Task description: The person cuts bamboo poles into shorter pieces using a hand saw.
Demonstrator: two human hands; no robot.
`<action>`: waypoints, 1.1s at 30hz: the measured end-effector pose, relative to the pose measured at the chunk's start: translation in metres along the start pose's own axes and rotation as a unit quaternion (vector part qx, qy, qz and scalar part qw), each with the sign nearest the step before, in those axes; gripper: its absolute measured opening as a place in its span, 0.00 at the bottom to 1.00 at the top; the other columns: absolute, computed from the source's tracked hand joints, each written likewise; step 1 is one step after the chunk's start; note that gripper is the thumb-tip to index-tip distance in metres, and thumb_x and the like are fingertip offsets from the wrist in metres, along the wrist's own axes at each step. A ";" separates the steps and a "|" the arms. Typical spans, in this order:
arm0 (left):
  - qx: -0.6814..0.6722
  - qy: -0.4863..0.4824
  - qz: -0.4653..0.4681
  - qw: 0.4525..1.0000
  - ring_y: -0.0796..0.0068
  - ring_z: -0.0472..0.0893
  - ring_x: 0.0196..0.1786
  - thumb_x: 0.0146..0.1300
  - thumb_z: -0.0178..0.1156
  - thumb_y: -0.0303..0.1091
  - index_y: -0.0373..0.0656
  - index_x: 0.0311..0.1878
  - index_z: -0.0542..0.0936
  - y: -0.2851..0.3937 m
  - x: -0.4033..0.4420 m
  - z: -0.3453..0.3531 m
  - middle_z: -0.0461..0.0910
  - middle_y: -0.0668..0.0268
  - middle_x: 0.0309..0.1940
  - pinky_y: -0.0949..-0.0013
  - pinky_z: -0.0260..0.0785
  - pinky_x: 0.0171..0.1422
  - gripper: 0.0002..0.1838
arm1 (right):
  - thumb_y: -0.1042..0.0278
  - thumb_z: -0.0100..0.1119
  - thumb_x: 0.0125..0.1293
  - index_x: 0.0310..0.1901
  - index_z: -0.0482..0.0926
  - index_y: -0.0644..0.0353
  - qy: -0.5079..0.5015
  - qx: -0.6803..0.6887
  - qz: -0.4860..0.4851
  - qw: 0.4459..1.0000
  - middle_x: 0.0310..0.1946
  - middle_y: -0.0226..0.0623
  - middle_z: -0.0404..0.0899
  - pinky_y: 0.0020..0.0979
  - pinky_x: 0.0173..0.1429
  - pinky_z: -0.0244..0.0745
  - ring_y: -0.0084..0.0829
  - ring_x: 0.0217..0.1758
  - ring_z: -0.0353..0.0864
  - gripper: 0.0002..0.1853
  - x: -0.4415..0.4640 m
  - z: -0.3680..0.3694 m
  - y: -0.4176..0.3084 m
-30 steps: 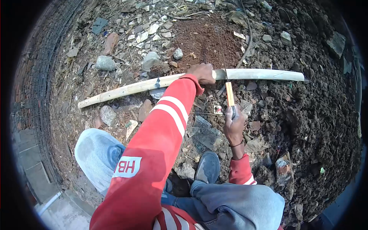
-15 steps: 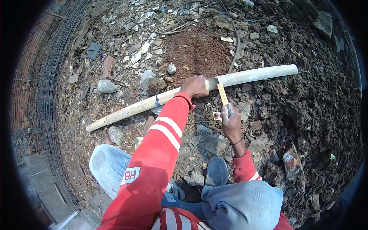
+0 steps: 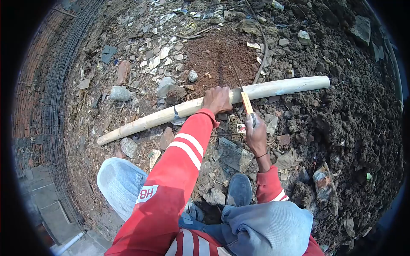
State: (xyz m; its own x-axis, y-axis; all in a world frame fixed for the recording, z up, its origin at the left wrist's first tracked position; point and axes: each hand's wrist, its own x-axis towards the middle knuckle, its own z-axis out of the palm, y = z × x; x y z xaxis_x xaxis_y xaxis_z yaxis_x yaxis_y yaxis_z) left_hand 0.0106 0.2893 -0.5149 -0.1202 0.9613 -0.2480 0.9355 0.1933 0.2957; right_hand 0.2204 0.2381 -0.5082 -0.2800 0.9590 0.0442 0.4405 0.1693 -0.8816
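A long, pale wooden pole (image 3: 284, 87), perhaps bamboo, lies slanting across the ground before me. My left hand (image 3: 217, 100) is closed over it near its middle. Just right of that hand, a hand saw (image 3: 247, 102) crosses the pole, its thin dark blade pointing up and away over the reddish soil. The saw has a yellow section towards its grip. Below the pole, my right hand (image 3: 257, 135) is wrapped around the saw's dark handle. How deep the blade sits in the wood is hard to make out.
Red-brown soil (image 3: 213, 55) lies beyond the pole, with pale broken tiles (image 3: 160, 55) to its left. Dark clods (image 3: 354, 123) cover the right side. A brick wall (image 3: 32, 98) and wire mesh (image 3: 53, 128) stand at left. My shoe (image 3: 239, 190) is below.
More of the saw blade shows now beyond the pole. My right hand has shifted very slightly; my left hand keeps its hold on the pole. The whole view has tilted a little.
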 end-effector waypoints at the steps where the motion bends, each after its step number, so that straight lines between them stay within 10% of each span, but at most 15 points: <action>1: -0.008 0.026 -0.002 1.000 0.43 0.89 0.43 0.45 0.72 0.40 0.39 0.45 0.86 -0.001 -0.002 0.008 0.88 0.46 0.39 0.49 0.84 0.50 0.23 | 0.59 0.53 0.80 0.37 0.77 0.65 -0.021 0.026 0.045 0.998 0.20 0.41 0.70 0.39 0.30 0.65 0.32 0.22 0.69 0.17 -0.012 -0.016 -0.013; 6: -0.014 0.030 -0.009 0.999 0.43 0.89 0.44 0.44 0.73 0.39 0.39 0.43 0.85 -0.002 0.001 0.011 0.88 0.47 0.38 0.49 0.83 0.51 0.21 | 0.61 0.56 0.77 0.39 0.80 0.64 -0.014 0.044 0.115 0.992 0.20 0.40 0.72 0.38 0.30 0.68 0.30 0.22 0.72 0.14 -0.166 -0.079 -0.026; 12: -0.015 0.070 -0.014 0.997 0.46 0.89 0.43 0.45 0.73 0.38 0.39 0.43 0.86 0.011 -0.015 0.012 0.87 0.46 0.35 0.51 0.84 0.50 0.21 | 0.60 0.54 0.79 0.39 0.77 0.66 -0.030 -0.016 0.076 0.997 0.22 0.53 0.74 0.45 0.30 0.67 0.49 0.23 0.76 0.16 -0.023 -0.009 -0.004; 24: -0.015 0.046 -0.017 0.999 0.43 0.88 0.43 0.46 0.70 0.36 0.39 0.45 0.83 0.009 -0.013 0.016 0.86 0.45 0.38 0.46 0.82 0.49 0.21 | 0.58 0.54 0.79 0.47 0.83 0.66 -0.075 0.011 0.159 0.984 0.20 0.36 0.73 0.34 0.31 0.67 0.23 0.24 0.71 0.17 -0.132 -0.095 -0.022; 28: -0.021 0.076 -0.022 0.997 0.41 0.88 0.45 0.46 0.71 0.36 0.39 0.46 0.83 0.005 -0.011 0.029 0.86 0.45 0.38 0.45 0.81 0.50 0.22 | 0.60 0.53 0.80 0.40 0.78 0.70 -0.028 0.018 -0.014 0.999 0.24 0.55 0.75 0.45 0.33 0.68 0.52 0.24 0.71 0.18 0.028 -0.002 0.001; 33: -0.015 0.054 -0.015 0.998 0.43 0.88 0.45 0.47 0.71 0.37 0.39 0.45 0.83 0.007 -0.014 0.011 0.86 0.46 0.39 0.47 0.82 0.50 0.21 | 0.58 0.52 0.81 0.41 0.81 0.68 -0.069 0.013 0.081 0.994 0.21 0.43 0.75 0.41 0.33 0.69 0.35 0.24 0.74 0.19 -0.041 -0.045 -0.025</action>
State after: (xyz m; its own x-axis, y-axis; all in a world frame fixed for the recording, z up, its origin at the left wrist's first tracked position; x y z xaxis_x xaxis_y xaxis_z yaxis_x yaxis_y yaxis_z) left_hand 0.0224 0.2747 -0.5196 -0.1850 0.9702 -0.1567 0.9207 0.2268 0.3176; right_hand 0.2597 0.2047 -0.4671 -0.3221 0.9327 -0.1625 0.4678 0.0076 -0.8838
